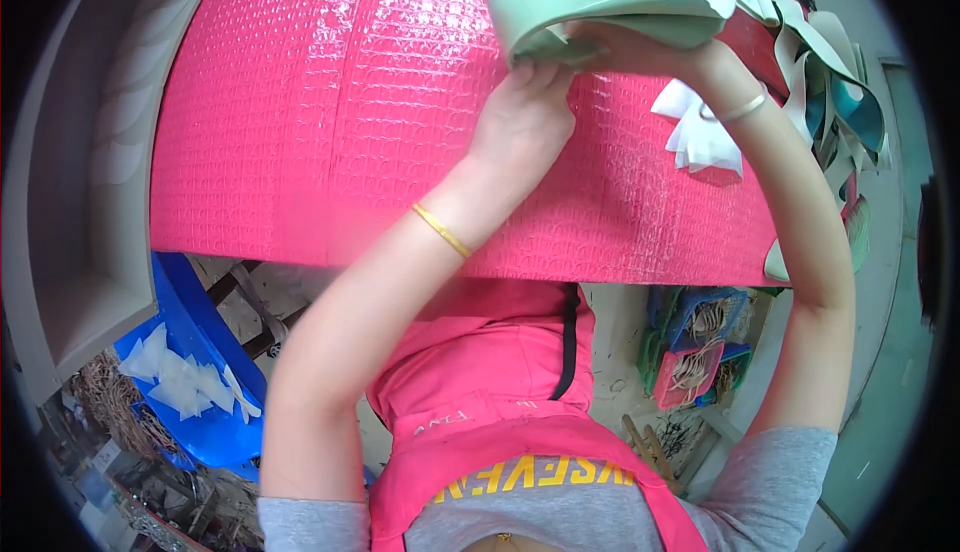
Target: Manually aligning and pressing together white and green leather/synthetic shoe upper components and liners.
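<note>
A mint-green flexible sheet piece [600, 0] with a pale inner side is bent into a loop above the far part of the pink-covered table [300, 132]. My left hand [525, 112] is closed on its lower left corner, fingertips pressed together there. My right hand [640, 52] reaches in from the right under the folded sheet and grips it. Part of that hand is hidden behind the green material. Small white folded pieces [705, 142] lie on the table beside my right wrist.
More green and white sheet pieces [825, 62] are heaped at the table's right edge. A grey trough-like shelf [95, 212] runs along the left. Below it, a blue plastic seat or tub [225, 437] bears white scraps [185, 377]. Coloured baskets [690, 372] stand low at the right.
</note>
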{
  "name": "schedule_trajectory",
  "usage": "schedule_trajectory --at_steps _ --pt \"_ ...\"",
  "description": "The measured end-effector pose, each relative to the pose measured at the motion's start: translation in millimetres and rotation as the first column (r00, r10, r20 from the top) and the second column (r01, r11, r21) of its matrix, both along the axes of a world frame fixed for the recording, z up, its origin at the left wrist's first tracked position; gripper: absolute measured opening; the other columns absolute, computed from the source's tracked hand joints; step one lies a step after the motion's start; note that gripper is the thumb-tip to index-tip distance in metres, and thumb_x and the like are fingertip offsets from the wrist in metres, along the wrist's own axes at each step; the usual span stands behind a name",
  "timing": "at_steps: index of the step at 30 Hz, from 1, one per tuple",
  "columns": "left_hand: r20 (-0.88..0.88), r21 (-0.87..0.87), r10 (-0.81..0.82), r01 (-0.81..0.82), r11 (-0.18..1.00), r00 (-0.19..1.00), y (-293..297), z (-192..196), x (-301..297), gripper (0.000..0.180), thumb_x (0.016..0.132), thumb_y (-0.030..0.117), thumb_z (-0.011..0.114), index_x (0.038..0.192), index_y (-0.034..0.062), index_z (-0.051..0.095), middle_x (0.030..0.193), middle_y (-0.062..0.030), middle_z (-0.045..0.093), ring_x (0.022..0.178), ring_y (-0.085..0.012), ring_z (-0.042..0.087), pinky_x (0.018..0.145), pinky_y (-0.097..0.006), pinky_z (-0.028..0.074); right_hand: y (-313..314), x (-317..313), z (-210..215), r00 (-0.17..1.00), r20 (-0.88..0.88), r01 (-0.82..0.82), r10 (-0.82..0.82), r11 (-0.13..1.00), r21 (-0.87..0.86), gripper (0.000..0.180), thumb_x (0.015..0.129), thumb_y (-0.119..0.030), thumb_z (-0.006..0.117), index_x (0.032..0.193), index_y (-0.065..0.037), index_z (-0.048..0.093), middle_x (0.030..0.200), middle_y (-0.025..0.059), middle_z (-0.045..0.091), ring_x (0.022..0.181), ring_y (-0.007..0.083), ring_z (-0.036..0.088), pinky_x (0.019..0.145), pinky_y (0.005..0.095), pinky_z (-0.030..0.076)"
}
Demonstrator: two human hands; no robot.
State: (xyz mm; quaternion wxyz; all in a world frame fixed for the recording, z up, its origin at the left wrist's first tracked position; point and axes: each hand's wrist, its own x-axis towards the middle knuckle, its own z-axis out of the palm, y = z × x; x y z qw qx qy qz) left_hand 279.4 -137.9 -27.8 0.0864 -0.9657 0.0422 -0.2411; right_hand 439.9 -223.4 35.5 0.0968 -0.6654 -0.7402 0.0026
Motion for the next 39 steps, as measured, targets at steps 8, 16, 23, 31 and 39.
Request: schedule_trajectory --at_steps 8,16,23,31,39 --pt "-0.300 0.030 -0.333 0.357 0.934 0.894 54 41 -49 0.014 0.059 0.010 0.052 0.067 0.0040 0.061 0.077 -0.0048 0.053 0.083 -0.0169 0.050 0.079 -0.027 0.039 23 -26 32 0.897 -0.217 0.182 -0.384 0.771 -0.610 0.023 0.077 -0.013 0.056 0.100 -0.009 0.058 0.089 0.0132 0.060 0.084 0.0247 0.058 0.075 0.0327 0.045" --pt "-0.139 -0.024 -0.181 0.179 0.984 0.974 61 23 -115 0.017 0.062 0.008 0.051 0.075 0.0002 0.058 0.084 -0.0065 0.052 0.083 -0.0169 0.050 0.079 -0.027 0.039 60 -100 -25 0.960 -0.272 0.055 -0.067 0.997 -0.051 0.027 0.071 -0.018 0.056 0.095 -0.007 0.061 0.086 0.0088 0.061 0.081 0.0204 0.056 0.071 0.0287 0.044" --pt "-0.044 -0.113 -0.190 0.184 0.976 0.981 68 14 -120 0.019 0.063 0.010 0.051 0.077 0.0000 0.058 0.083 -0.0052 0.052 0.081 -0.0161 0.050 0.078 -0.026 0.038 69 -118 4 0.934 -0.260 0.134 -0.243 0.917 -0.376 0.029 0.076 -0.023 0.054 0.100 -0.007 0.057 0.094 0.0113 0.059 0.089 0.0237 0.054 0.079 0.0326 0.042" --pt "0.001 -0.290 -0.138 0.132 0.948 0.990 72 3 -130 0.030 0.065 0.010 0.051 0.092 0.0031 0.060 0.086 -0.0027 0.052 0.083 -0.0169 0.050 0.079 -0.028 0.037 72 -124 -5 0.905 -0.121 0.292 -0.409 0.801 -0.522 0.030 0.078 -0.020 0.056 0.104 -0.006 0.056 0.096 0.0123 0.059 0.092 0.0261 0.055 0.083 0.0336 0.040" --pt "0.032 -0.387 -0.075 0.081 0.918 0.997 56 8 -119 0.034 0.065 0.007 0.049 0.097 0.0050 0.060 0.094 -0.0030 0.053 0.087 -0.0185 0.048 0.080 -0.031 0.036 70 -122 17 0.973 -0.034 0.186 -0.230 0.859 -0.477 0.026 0.074 -0.018 0.059 0.096 -0.005 0.058 0.090 0.0139 0.059 0.085 0.0278 0.057 0.076 0.0353 0.043"
